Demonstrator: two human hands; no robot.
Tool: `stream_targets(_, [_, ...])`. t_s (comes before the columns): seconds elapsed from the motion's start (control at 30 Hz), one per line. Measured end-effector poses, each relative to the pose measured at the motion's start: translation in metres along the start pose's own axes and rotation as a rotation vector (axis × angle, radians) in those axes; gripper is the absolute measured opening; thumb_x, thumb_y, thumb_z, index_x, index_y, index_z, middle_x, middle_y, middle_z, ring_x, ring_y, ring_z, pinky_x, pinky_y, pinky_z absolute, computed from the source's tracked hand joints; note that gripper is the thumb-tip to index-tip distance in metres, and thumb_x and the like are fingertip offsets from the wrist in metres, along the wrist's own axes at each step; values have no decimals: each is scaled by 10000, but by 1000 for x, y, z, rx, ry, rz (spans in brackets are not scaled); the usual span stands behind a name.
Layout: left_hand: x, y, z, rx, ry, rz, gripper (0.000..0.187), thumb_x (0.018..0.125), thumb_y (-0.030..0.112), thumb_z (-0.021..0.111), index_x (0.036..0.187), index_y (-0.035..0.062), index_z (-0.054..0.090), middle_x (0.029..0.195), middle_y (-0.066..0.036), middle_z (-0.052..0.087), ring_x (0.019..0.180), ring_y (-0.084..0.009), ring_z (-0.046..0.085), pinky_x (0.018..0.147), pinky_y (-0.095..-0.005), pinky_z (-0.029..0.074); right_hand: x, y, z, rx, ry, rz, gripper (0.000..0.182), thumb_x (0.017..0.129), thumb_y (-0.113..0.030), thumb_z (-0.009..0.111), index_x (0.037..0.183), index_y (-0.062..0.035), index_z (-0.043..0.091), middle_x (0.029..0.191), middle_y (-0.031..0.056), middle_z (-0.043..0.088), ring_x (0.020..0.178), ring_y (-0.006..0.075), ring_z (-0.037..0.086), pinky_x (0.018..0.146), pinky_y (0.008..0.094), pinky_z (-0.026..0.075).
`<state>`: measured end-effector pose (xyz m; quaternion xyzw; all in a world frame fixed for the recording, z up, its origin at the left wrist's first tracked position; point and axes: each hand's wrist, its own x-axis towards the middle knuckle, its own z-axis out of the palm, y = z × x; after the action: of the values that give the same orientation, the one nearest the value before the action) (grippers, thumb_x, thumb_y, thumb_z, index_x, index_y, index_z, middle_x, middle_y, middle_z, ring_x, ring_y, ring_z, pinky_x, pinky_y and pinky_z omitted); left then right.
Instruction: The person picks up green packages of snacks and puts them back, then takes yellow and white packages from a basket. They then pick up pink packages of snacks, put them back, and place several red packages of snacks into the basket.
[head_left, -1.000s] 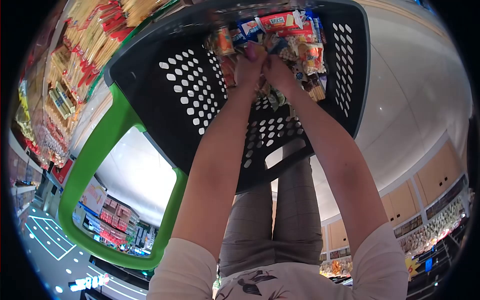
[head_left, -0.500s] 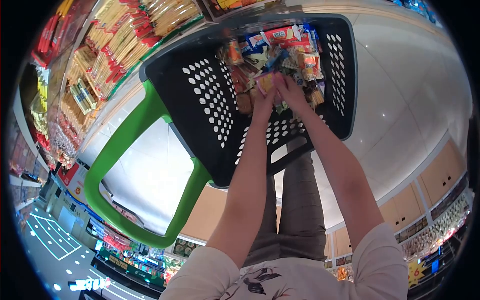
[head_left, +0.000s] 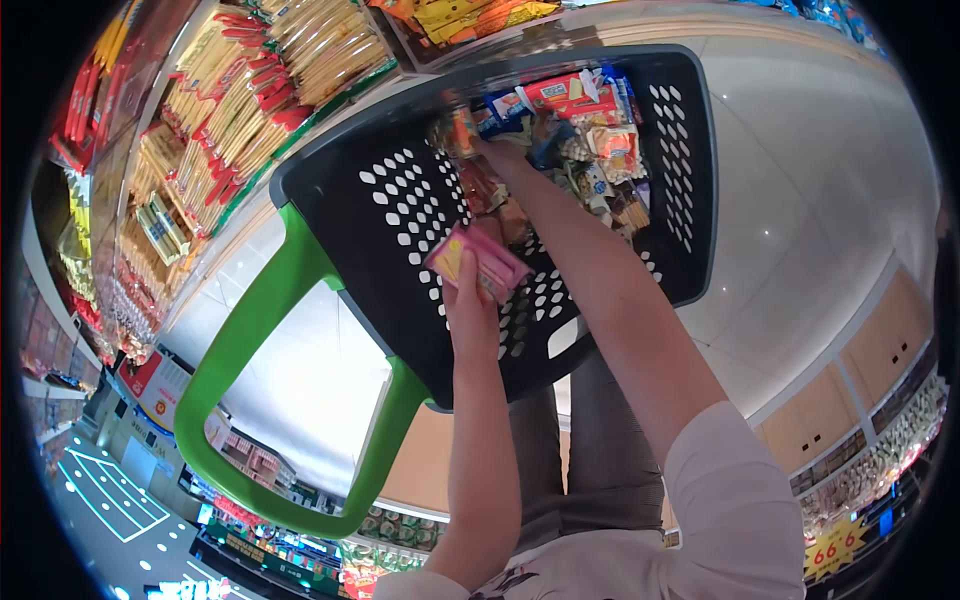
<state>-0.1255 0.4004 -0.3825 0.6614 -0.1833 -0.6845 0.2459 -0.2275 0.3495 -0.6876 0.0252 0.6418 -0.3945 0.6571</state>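
Observation:
A pink and yellow snack packet (head_left: 488, 264) is gripped in my left hand (head_left: 469, 285), thumb across its front, over the near left part of the black basket (head_left: 345, 185). Deeper in, my right hand (head_left: 500, 158) reaches to the far left corner, its fingertips right at an orange-labelled clear container (head_left: 461, 132). Those fingers are mostly hidden by the back of the hand. Beside my right forearm lie a red snack pack (head_left: 572, 93), an orange and white packet (head_left: 613, 147) and several small wrapped snacks. Brown packets (head_left: 513, 220) lie between my hands.
The basket's green handle (head_left: 230, 330) swings out to the left. Shelves of long packaged snacks (head_left: 240, 90) stand close beyond the basket's left side, with yellow bags (head_left: 465, 18) behind it. Pale floor tiles (head_left: 790, 190) and wooden cabinets (head_left: 870, 360) are at the right.
My hands have parted. The left drew the pink packet back toward me and to the left; the right left the packet and moved to the basket's far left corner.

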Motion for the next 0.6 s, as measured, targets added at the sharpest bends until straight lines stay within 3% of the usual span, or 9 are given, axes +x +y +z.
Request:
stream_targets(0.03, [-6,4,-2,-6,34,-12,283,959,240,563,1196,91,514,965,20,597,812,-68,594,611,-231,466,23,12,12,13,-24,60,496,861,-402,660,1144,0,595,841,55,659,686,155,641,558,275,479])
stream_targets(0.13, [-18,4,-12,-82,32,-142,316,961,256,563,1216,79,504,1014,-2,597,852,-77,598,644,-231,480,-39,-39,32,279,158,129,473,850,-365,676,1110,22,596,767,46,655,604,144,629,491,270,461])
stream_targets(0.23, [-25,-14,-26,-74,-74,-125,329,955,258,576,1213,67,501,1042,-12,593,875,-79,598,684,-230,489,-14,5,6,-130,61,-74,464,840,-350,685,1095,28,596,703,36,638,613,141,631,508,269,466])
stream_targets(0.27, [-33,-11,-14,-78,-24,-112,321,948,250,592,1194,63,503,1035,-9,591,868,-77,599,700,-236,497,-34,-1,-8,-196,79,-97,464,840,-347,684,1093,31,594,720,38,640,618,140,632,517,267,470])
stream_targets(0.33, [-45,-1,-8,-56,-129,-148,320,945,237,599,1195,63,502,1039,-7,588,880,-75,595,711,-237,497,-104,-17,-31,-331,117,-146,462,839,-341,682,1089,36,589,753,41,642,627,139,633,534,262,477])
stream_targets(0.4, [-59,7,-6,-17,-244,-160,321,941,218,605,1202,70,491,1050,-7,587,908,-76,595,740,-245,505,-176,-22,-47,15,101,-155,452,848,-339,666,1109,20,580,833,49,646,678,132,638,581,251,486])
stream_targets(0.47, [-75,17,-3,23,-345,-195,319,941,215,604,1203,78,483,1046,-6,587,917,-76,595,752,-246,508,-250,-20,-67,-124,176,-142,430,865,-358,645,1106,-8,576,898,54,641,725,115,620,600,237,478])
stream_targets(0.6, [-107,36,-18,155,-532,-297,306,940,192,597,1196,80,472,1000,-2,592,846,-79,616,715,-254,530,-403,-10,-65,85,296,-171,370,901,-337,593,1121,-41,556,895,25,628,806,99,612,639,230,459])
